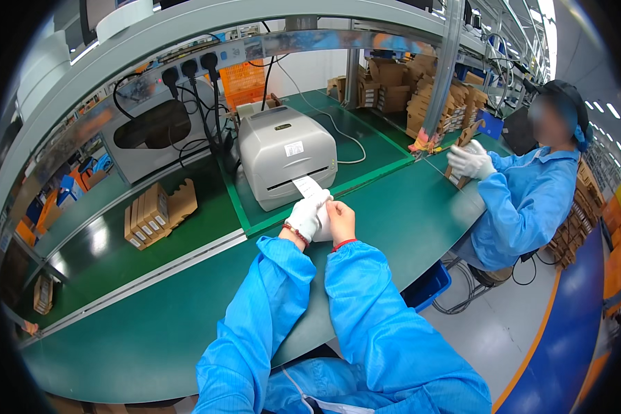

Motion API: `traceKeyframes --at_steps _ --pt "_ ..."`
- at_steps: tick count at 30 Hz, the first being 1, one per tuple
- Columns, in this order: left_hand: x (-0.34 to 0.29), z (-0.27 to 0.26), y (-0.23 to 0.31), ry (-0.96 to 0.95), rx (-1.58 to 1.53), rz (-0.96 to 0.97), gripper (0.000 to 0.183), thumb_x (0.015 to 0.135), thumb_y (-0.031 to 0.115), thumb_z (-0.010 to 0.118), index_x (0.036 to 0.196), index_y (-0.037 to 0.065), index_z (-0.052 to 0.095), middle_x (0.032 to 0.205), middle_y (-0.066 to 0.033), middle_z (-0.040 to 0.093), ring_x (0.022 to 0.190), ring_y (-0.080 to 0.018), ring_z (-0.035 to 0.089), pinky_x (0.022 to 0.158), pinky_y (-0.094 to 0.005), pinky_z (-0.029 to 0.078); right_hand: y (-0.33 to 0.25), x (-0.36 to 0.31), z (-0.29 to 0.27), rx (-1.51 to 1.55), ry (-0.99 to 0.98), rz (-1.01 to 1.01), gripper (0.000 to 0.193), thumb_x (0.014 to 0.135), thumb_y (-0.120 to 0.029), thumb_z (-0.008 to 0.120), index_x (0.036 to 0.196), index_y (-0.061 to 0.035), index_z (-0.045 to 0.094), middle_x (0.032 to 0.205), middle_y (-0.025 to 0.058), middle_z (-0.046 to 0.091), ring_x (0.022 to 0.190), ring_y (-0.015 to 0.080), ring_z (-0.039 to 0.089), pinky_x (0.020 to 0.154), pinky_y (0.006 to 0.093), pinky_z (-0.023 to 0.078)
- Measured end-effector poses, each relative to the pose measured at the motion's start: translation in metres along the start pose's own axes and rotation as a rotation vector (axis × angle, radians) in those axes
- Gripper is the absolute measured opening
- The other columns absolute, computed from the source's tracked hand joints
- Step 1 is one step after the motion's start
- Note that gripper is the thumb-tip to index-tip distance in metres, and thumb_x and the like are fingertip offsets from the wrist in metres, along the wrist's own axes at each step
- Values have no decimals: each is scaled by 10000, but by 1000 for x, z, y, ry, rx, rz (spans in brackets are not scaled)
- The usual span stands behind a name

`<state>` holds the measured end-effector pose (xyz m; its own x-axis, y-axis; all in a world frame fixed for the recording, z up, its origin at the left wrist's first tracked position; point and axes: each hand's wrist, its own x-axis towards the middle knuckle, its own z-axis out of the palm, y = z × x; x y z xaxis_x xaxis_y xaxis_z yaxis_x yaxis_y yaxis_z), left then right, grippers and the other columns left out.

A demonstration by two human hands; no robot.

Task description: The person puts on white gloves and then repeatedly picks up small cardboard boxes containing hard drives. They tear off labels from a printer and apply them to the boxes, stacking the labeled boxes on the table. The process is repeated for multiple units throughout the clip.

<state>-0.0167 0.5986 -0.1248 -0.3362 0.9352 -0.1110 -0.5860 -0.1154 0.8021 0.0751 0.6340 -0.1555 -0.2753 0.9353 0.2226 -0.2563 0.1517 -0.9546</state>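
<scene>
A grey label printer (pixel 283 141) stands in front of me, with a white paper label strip (pixel 306 185) coming out of its front slot. My left hand (pixel 306 217), in a white glove, is closed on the strip's near end just below the slot. Close beside it, my bare right hand (pixel 341 221) has its fingers curled and pressed together. What they pinch, if anything, is hidden. Something white shows below and between the two hands, too covered to name.
Folded brown cartons (pixel 147 215) lie on the green conveyor belt (pixel 93 259) at left. Black plugs (pixel 190 69) and cables hang behind the printer. At right, a co-worker in blue (pixel 524 200) handles brown cardboard. A blue bin (pixel 428 286) sits below the table edge.
</scene>
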Motion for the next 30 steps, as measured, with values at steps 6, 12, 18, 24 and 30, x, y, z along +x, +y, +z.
traceKeyframes --at_steps 6,12,18,24,30 --pt "5 -2 4 -70 -194 -95 241 808 175 649 1002 62 559 970 -60 592 941 -215 557 811 -353 458 9 -12 2 -309 89 -89 235 844 -214 549 762 3 586 677 140 611 611 219 587 585 343 445" --pt "-15 14 22 -89 -80 -221 328 851 298 559 1089 71 550 1158 -78 554 1165 -254 446 940 -448 351 -19 -44 -46 -373 194 -179 217 848 -204 558 787 3 588 672 115 607 627 179 587 585 316 447" --pt "-40 -2 13 -147 -101 -310 360 879 286 487 1141 40 501 1190 -96 524 1108 -252 483 919 -432 406 -70 -102 -162 -499 578 -307 177 891 -149 511 804 0 548 693 35 541 675 95 511 603 266 423" --pt "-90 -32 -27 -438 -13 -258 346 897 238 493 1095 -43 533 1088 -140 567 1006 -230 541 899 -364 436 -16 -110 -269 -411 848 -236 263 917 -211 481 807 21 537 757 61 573 705 122 520 641 279 435" --pt "-164 -38 -20 -595 82 -234 343 914 206 474 1110 -69 534 1125 -153 560 1057 -236 533 944 -365 408 78 -109 -314 -534 893 -26 264 895 -240 503 955 13 547 922 120 584 863 176 528 781 301 420"
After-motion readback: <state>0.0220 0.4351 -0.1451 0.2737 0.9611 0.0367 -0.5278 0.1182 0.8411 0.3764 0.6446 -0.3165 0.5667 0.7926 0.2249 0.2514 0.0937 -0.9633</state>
